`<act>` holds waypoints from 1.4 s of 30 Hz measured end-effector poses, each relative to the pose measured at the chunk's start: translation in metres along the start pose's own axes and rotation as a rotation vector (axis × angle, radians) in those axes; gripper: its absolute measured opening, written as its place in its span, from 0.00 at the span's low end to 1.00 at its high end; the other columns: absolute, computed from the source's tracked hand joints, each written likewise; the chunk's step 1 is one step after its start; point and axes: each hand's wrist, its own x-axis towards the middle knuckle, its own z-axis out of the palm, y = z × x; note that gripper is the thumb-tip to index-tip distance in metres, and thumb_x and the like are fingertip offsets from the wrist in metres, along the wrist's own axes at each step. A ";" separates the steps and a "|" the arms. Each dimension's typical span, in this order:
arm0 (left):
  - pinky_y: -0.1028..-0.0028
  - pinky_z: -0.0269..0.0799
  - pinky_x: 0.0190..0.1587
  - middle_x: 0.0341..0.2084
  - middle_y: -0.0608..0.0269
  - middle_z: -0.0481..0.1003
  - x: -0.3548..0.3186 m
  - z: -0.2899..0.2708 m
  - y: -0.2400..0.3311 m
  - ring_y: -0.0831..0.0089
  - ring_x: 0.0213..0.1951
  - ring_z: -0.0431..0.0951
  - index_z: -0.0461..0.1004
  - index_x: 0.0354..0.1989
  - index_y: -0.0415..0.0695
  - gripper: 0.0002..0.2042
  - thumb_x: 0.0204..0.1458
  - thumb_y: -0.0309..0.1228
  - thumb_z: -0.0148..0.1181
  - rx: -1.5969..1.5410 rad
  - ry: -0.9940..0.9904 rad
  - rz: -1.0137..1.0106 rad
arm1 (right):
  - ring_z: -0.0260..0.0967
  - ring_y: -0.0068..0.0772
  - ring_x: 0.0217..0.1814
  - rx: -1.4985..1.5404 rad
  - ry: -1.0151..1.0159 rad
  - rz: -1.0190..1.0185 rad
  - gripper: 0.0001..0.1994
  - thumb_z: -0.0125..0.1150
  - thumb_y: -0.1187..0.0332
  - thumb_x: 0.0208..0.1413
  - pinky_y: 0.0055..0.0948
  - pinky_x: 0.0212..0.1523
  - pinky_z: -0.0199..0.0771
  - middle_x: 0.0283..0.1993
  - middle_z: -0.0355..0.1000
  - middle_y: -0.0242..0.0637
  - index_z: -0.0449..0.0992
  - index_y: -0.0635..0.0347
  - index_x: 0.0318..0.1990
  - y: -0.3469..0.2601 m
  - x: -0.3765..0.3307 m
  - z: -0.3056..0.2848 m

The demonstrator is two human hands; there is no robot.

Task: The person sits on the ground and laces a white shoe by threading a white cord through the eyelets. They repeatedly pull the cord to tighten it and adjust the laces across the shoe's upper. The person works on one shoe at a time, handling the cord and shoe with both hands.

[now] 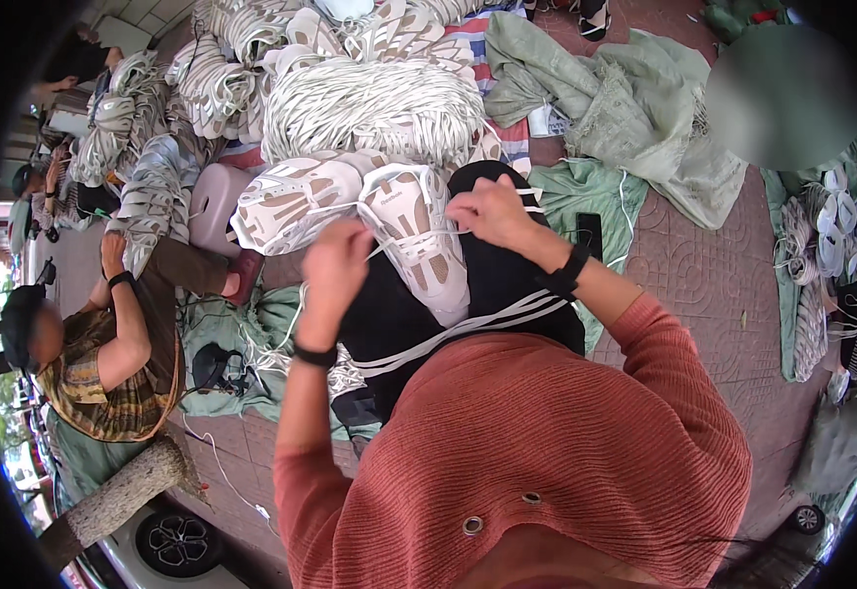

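Note:
A white and beige shoe upper (pixel 416 240) lies on my black-clad lap, its toe pointing toward me. At its right edge my right hand (pixel 497 210) is closed in a pinch on a thin white shoelace (pixel 458 232). My left hand (pixel 336 273), slightly blurred, is raised at the upper's left side, fingers pinched together on the lace. Beside it, to the left, sits a second white and beige upper (pixel 296 203). Several loose white laces (pixel 467 335) stretch across my lap below the toe.
Ahead is a large heap of white laces and uppers (pixel 374 110). Green-grey sacks (pixel 634 118) spread at the far right; a dark phone (pixel 589 234) lies on green cloth. A pink stool (pixel 216 204) and a seated co-worker (pixel 104 358) are on the left.

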 end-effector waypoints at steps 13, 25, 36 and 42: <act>0.56 0.58 0.46 0.36 0.54 0.67 0.026 0.073 0.022 0.55 0.45 0.67 0.73 0.32 0.41 0.10 0.37 0.26 0.61 0.172 -0.245 0.416 | 0.70 0.37 0.42 0.081 -0.267 0.169 0.08 0.59 0.56 0.45 0.54 0.47 0.56 0.31 0.76 0.30 0.81 0.43 0.28 0.000 0.002 0.022; 0.59 0.57 0.48 0.34 0.58 0.69 0.037 0.071 0.018 0.56 0.43 0.68 0.74 0.33 0.42 0.12 0.36 0.23 0.63 -0.063 -0.279 0.414 | 0.67 0.49 0.51 0.067 -0.260 -0.047 0.30 0.74 0.54 0.37 0.41 0.47 0.67 0.49 0.68 0.41 0.70 0.56 0.46 0.006 0.043 -0.019; 0.63 0.67 0.38 0.28 0.56 0.75 0.073 -0.082 -0.091 0.61 0.34 0.75 0.76 0.32 0.42 0.05 0.50 0.28 0.56 0.203 0.195 -0.001 | 0.72 0.44 0.41 0.155 -0.210 -0.192 0.26 0.65 0.53 0.51 0.37 0.42 0.72 0.48 0.71 0.41 0.68 0.54 0.54 0.021 0.044 -0.021; 0.71 0.71 0.34 0.26 0.59 0.77 0.032 -0.398 -0.222 0.71 0.29 0.74 0.76 0.30 0.32 0.13 0.52 0.34 0.58 0.422 0.967 -0.155 | 0.71 0.41 0.40 0.108 -0.243 -0.197 0.26 0.64 0.50 0.52 0.39 0.43 0.68 0.50 0.71 0.38 0.68 0.55 0.54 0.000 0.050 -0.023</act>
